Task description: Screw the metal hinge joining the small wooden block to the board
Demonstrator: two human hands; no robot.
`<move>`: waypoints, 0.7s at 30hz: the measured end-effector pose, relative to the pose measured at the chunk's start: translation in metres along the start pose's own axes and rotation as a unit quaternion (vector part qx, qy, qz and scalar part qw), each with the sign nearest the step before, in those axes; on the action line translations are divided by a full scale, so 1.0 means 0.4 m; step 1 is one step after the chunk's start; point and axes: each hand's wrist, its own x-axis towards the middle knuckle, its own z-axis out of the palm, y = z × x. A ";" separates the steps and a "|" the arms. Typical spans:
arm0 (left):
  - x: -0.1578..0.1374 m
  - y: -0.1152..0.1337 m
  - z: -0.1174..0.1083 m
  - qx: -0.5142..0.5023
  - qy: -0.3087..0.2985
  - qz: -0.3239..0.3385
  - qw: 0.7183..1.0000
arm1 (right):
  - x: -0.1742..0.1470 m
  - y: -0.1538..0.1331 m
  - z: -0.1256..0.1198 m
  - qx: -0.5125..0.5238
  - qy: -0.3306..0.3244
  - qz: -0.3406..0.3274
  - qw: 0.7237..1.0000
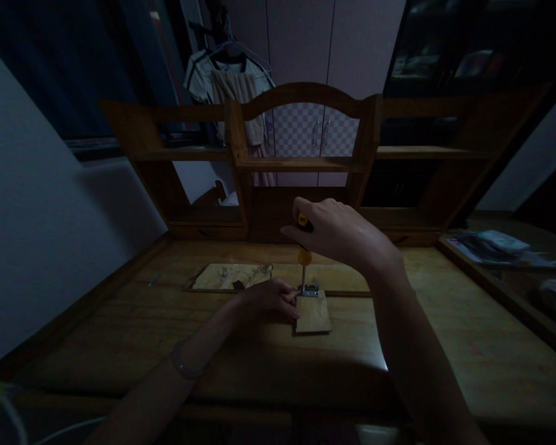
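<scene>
The right hand [338, 232] grasps one yellow-handled screwdriver [304, 256] upright on one metal fitting [311, 291] at the far edge of one small wooden board [314, 313], which the left hand [275, 296] touches, its grip unclear.

Head-worn view; forward, down over nearby desk [125, 321]

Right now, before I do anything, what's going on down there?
The person's right hand grips a yellow-and-black screwdriver, upright, its shaft pointing down at a small metal fitting. The fitting sits at the far edge of a small wooden board. The left hand is by the board's left side; its exact hold is unclear. A longer wooden board lies just beyond on the desk.
</scene>
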 end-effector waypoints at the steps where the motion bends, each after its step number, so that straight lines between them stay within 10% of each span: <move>1: -0.002 0.004 -0.001 0.016 0.000 -0.001 1.000 | 0.001 0.000 -0.002 0.006 -0.005 0.002 1.000; 21: -0.009 0.019 -0.009 0.097 -0.020 0.005 0.995 | 0.004 -0.004 -0.009 0.038 -0.010 -0.042 0.998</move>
